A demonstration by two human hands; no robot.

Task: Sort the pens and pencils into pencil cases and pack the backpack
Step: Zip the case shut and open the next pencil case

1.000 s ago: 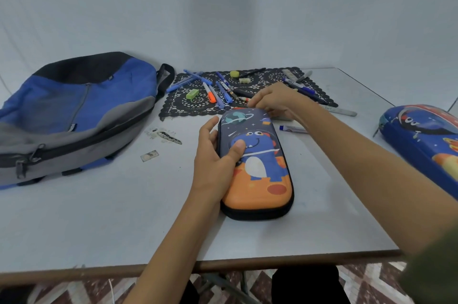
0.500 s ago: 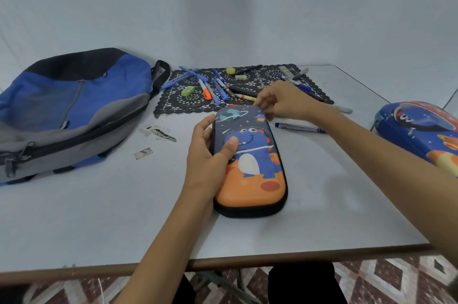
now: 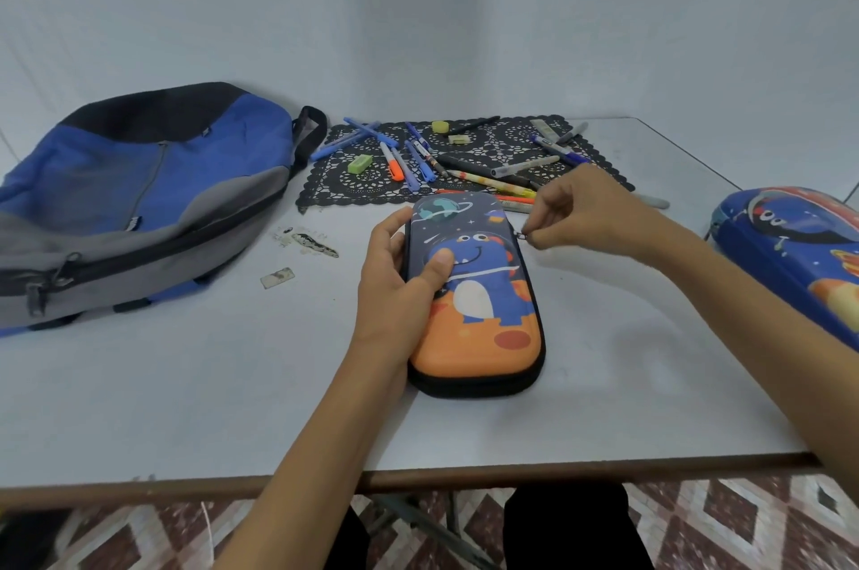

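Observation:
An orange and dark-blue dinosaur pencil case [image 3: 483, 318] lies closed on the white table [image 3: 186, 393], in the middle. My left hand [image 3: 399, 286] grips its left edge, thumb pressed on the lid. My right hand [image 3: 585, 221] pinches the small zipper pull [image 3: 523, 235] at the case's right side. Several pens, markers and pencils [image 3: 418, 158] and small erasers lie scattered on a black lace mat [image 3: 488, 151] behind the case. A blue and grey backpack [image 3: 139, 197] lies flat at the left. A second, blue pencil case [image 3: 799, 253] sits at the right edge.
Paper scraps [image 3: 304, 239] and a small tag [image 3: 277, 278] lie on the table between the backpack and the case. The table's front edge runs across the bottom, with patterned floor tiles below. A white wall stands behind.
My right hand has moved from the case's far end, round its corner to the right side, taking the zipper pull with it. My left hand stays gripping the case.

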